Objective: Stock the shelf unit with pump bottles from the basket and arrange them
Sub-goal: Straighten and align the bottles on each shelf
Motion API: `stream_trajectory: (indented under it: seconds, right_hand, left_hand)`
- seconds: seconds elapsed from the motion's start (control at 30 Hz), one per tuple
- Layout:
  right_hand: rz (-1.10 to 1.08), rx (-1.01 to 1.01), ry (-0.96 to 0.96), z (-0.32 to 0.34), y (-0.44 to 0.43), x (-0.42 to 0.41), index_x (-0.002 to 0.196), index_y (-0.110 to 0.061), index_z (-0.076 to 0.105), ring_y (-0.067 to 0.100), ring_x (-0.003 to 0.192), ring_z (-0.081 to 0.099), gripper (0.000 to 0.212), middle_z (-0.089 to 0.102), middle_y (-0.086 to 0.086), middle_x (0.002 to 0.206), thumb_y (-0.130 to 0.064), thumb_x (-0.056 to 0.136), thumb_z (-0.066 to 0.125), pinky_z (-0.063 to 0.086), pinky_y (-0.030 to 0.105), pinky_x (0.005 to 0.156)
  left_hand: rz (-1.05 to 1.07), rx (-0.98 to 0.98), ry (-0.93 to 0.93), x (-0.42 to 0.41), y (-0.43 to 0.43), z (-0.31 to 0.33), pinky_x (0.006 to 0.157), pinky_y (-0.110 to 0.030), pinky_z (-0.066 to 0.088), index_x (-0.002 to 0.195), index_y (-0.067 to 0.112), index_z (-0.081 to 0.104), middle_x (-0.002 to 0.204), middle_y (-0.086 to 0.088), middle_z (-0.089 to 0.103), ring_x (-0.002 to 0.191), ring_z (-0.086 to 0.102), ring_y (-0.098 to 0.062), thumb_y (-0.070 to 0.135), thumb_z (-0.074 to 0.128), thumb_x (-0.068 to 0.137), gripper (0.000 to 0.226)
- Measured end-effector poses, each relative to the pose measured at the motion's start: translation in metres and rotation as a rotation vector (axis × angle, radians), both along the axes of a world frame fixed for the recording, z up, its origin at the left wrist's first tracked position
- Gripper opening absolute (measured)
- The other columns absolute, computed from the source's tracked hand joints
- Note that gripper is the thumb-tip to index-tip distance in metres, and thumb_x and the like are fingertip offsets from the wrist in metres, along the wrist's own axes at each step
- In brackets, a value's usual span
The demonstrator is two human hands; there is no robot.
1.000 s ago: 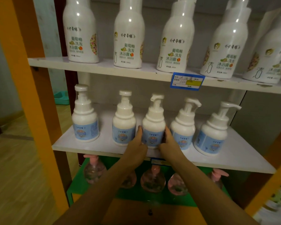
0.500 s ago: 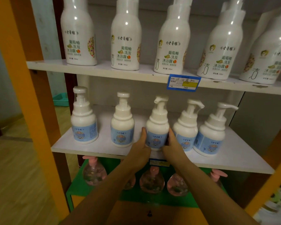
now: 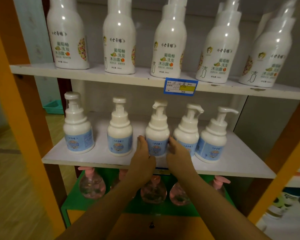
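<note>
- L hand (image 3: 143, 159): curled onto the left side of the mid bottle (image 3: 157, 134), thumb laid up along the label edge; the other fingertips are hidden behind the bottle.
- R hand (image 3: 177, 157): mirrors it on the bottle's right side, thumb against the label, palm close in. Both hands grip the one bottle between them; bare forearms come up from the bottom edge.
- Mid bottle: squat, round-shouldered white plastic w/ smooth matte body, pale blue wrap label and white pump head under a clear cap. It stands upright on the middle shelf (image 3: 97, 158), third of five in the row.
- Neighbours, same type: far-left bottle (image 3: 78, 130) and 2nd bottle (image 3: 119, 135) stand apart w/ gaps between. 4th bottle (image 3: 186, 135) is just beside the R hand, and 5th bottle (image 3: 213, 141) is close against the 4th. Nozzles point different ways.
- Middle shelf: flat white board, smooth, slightly glossy.
- Upper shelf (image 3: 111, 77): white board w/ chipped front edge, carrying five tall bottles (image 3: 68, 37), glossy white, waisted shape, printed text and fruit graphics.
- Price tag (image 3: 180, 86): blue card w/ yellow patch, clipped on the upper shelf's front edge.
- Below: clear round pink-tinted bottles (image 3: 92, 186) w/ pink pumps on a green surface (image 3: 73, 203).
- Orange frame post (image 3: 16, 101) at left, wood-look floor (image 3: 10, 187) beyond it.
</note>
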State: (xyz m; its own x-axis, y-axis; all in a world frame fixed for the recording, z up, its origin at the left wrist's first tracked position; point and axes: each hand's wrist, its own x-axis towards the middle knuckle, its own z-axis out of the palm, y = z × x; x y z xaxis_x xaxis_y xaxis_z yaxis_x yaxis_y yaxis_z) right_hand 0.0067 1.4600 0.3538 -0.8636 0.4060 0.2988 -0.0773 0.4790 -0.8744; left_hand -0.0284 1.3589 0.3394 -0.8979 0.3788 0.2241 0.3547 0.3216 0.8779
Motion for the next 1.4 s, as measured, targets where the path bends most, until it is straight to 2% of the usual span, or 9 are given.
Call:
stream_trajectory:
  seconds: [0.17,0.27,0.37,0.43,0.53,0.67,0.87,1.2,1.4]
  right_hand:
    - [-0.275,-0.040,0.236,0.005,0.021,0.034,0.111,-0.010,0.047,0.013,0.103,0.046,0.040,0.044,0.000,0.109,0.016,0.080,0.041,0.043,0.014,0.080]
    - [-0.276,-0.050,0.278,0.008,0.034,0.035,0.129,-0.011,0.037,0.011,0.117,0.039,0.058,0.038,0.001,0.125,0.019,0.079,0.041,0.038,0.008,0.089]
    - [-0.212,0.000,0.199,0.013,0.046,0.026,0.142,-0.014,0.022,0.019,0.136,0.029,0.074,0.028,0.006,0.148,0.020,0.078,0.041,0.029,0.032,0.112]
    - [-0.186,0.017,0.172,0.016,0.049,0.018,0.140,-0.014,0.026,0.022,0.133,0.034,0.075,0.036,0.008,0.144,0.019,0.076,0.047,0.032,0.027,0.109]
    - [-0.187,0.091,0.226,0.013,0.047,0.012,0.116,-0.007,0.046,0.019,0.105,0.051,0.052,0.052,0.005,0.110,0.019,0.071,0.050,0.039,-0.003,0.077]
    - [-0.149,0.026,0.304,0.009,0.052,0.013,0.112,-0.016,0.046,-0.007,0.087,0.053,0.045,0.054,-0.008,0.101,0.014,0.078,0.051,0.038,-0.005,0.071]
    - [-0.025,0.017,-0.006,-0.010,0.070,0.023,0.130,-0.008,0.040,0.015,0.111,0.051,0.047,0.053,0.006,0.123,0.009,0.086,0.043,0.038,0.018,0.086]
    - [0.063,0.067,-0.078,-0.014,0.089,0.025,0.131,-0.013,0.042,0.017,0.116,0.048,0.051,0.052,0.009,0.133,0.008,0.085,0.039,0.038,0.025,0.093]
    - [0.020,0.090,-0.116,-0.011,0.094,0.020,0.128,-0.007,0.045,0.028,0.121,0.049,0.048,0.052,0.013,0.133,0.010,0.084,0.037,0.040,0.029,0.096]
  left_hand:
    - [-0.020,-0.043,0.497,0.044,0.009,0.000,0.111,-0.009,-0.005,0.142,0.022,0.014,0.148,0.015,0.000,0.134,-0.010,0.015,0.011,0.040,0.083,0.065]
    - [-0.200,-0.040,0.372,0.056,0.025,0.004,0.112,-0.011,0.004,0.141,0.025,0.011,0.147,0.015,0.008,0.138,0.004,0.003,0.040,0.028,0.078,0.067]
    - [-0.213,0.084,0.197,0.054,0.041,0.014,0.093,0.009,0.008,0.125,0.043,0.004,0.135,0.023,0.013,0.128,0.013,0.008,0.007,0.042,0.088,0.065]
    - [-0.204,0.104,0.123,0.047,0.047,0.015,0.085,0.014,0.013,0.126,0.038,0.012,0.131,0.020,0.019,0.120,0.022,0.012,-0.002,0.043,0.089,0.063]
    - [-0.201,0.129,0.006,0.041,0.055,0.012,0.107,-0.011,0.022,0.141,0.018,0.016,0.145,0.003,0.031,0.124,0.031,0.001,0.002,0.044,0.090,0.060]
    - [-0.204,0.107,-0.022,0.040,0.058,0.014,0.089,0.008,0.017,0.142,0.014,0.012,0.131,0.014,0.023,0.117,0.023,0.001,-0.003,0.040,0.090,0.062]
    - [-0.149,0.053,-0.063,0.029,0.062,0.010,0.112,-0.038,0.033,0.143,0.017,0.017,0.144,-0.009,0.038,0.129,0.040,-0.023,-0.008,0.036,0.087,0.064]
    - [-0.195,-0.061,-0.071,0.024,0.067,0.008,0.098,-0.021,0.032,0.144,0.015,0.013,0.145,-0.007,0.037,0.128,0.040,-0.022,-0.006,0.038,0.086,0.067]
    - [-0.182,-0.083,-0.087,0.024,0.072,0.005,0.109,-0.038,0.037,0.145,0.015,0.008,0.146,-0.009,0.037,0.127,0.042,-0.024,-0.002,0.041,0.084,0.071]
